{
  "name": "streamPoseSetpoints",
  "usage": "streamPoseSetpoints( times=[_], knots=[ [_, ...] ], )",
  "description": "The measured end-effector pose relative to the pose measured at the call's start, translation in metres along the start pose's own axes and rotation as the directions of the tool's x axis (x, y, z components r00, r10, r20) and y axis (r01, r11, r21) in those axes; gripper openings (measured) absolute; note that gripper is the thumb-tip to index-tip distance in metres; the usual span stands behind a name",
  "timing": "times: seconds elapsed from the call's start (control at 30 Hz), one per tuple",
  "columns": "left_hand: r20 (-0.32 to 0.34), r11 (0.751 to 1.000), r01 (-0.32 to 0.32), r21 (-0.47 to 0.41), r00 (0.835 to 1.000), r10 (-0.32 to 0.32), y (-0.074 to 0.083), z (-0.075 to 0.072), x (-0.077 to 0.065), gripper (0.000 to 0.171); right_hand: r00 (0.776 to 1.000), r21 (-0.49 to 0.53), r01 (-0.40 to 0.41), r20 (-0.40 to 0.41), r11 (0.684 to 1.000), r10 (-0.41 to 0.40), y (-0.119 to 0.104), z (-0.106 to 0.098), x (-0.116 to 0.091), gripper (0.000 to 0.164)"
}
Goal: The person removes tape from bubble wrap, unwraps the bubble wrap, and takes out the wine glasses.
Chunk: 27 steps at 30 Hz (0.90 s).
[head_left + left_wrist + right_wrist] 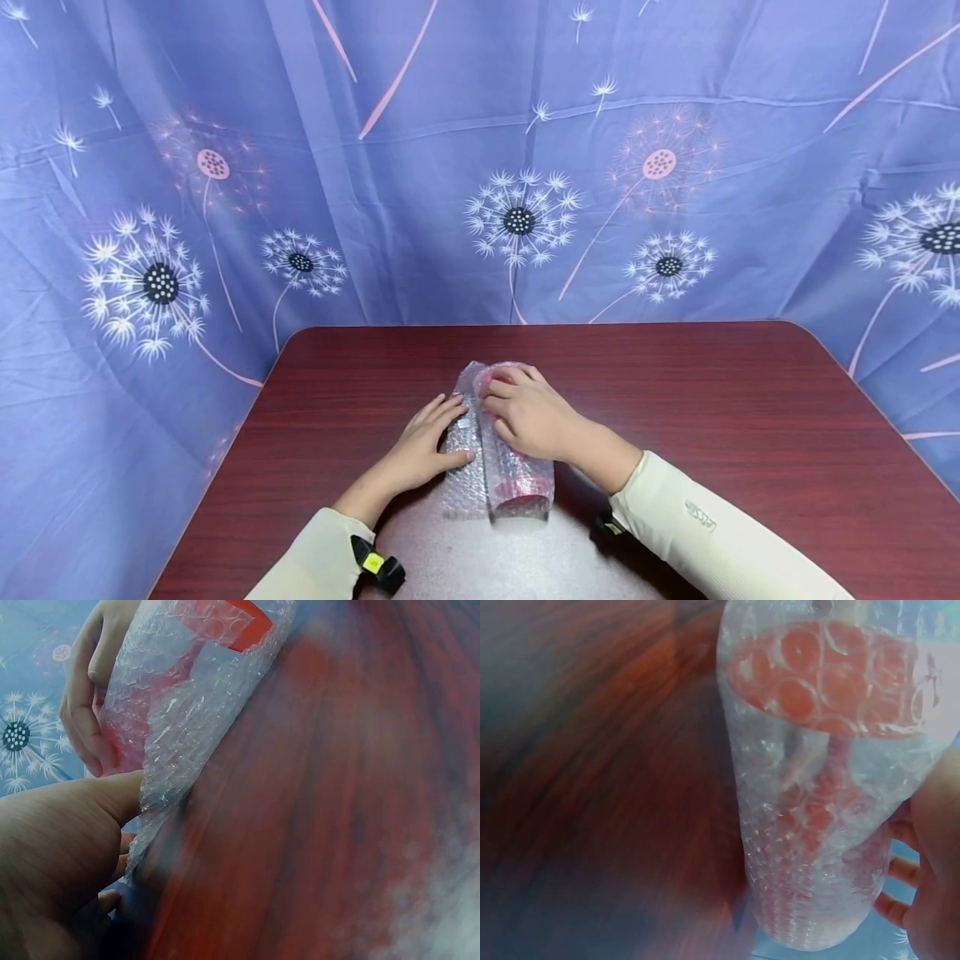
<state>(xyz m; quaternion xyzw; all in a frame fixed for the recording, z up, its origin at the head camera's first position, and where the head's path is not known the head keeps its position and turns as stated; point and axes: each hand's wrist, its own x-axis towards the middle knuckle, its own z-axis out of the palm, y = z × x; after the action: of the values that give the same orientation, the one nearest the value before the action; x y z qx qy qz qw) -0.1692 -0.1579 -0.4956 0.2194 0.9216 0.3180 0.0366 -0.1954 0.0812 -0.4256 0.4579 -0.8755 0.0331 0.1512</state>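
Note:
A red thing (829,675) lies inside a roll of clear bubble wrap (521,462) on the table. Through the plastic, the right wrist view shows a flat round end and a narrower, stem-like middle; its exact kind is not clear. My right hand (536,414) grips the far half of the roll from above, fingers curved over it. A flat flap of bubble wrap (467,483) extends from the roll's left side. My left hand (420,446) rests on this flap with thumb and fingers spread. The left wrist view shows its thumb (120,796) against the wrap.
The dark red wooden table (750,417) has rounded far corners. Behind and beside it hangs a blue curtain (420,208) with a dandelion print. Black straps with yellow-marked devices (375,564) sit at both wrists, over pale sleeves.

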Motion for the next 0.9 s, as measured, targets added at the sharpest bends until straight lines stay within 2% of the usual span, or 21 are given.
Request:
streamPoseSetpoints(
  times=[0.37,0.63,0.9],
  knots=[
    [0.004,1.000,0.012,0.014,1.000,-0.012,-0.0022,0.0027,-0.0001,0.076,1.000,-0.014,-0.013,0.000,1.000,0.013,0.0005,-0.0031,-0.0010,0.019],
    [-0.002,1.000,-0.005,0.011,1.000,0.005,-0.0018,0.0026,0.0006,0.075,0.998,0.013,-0.059,-0.006,0.998,0.059,0.0009,-0.0041,0.0001,0.015],
    [0.018,1.000,0.019,-0.010,1.000,-0.018,0.0004,-0.0001,-0.0006,0.075,0.997,0.015,-0.076,0.004,0.997,0.076,0.0042,-0.0057,-0.0037,0.015]
  ],
)
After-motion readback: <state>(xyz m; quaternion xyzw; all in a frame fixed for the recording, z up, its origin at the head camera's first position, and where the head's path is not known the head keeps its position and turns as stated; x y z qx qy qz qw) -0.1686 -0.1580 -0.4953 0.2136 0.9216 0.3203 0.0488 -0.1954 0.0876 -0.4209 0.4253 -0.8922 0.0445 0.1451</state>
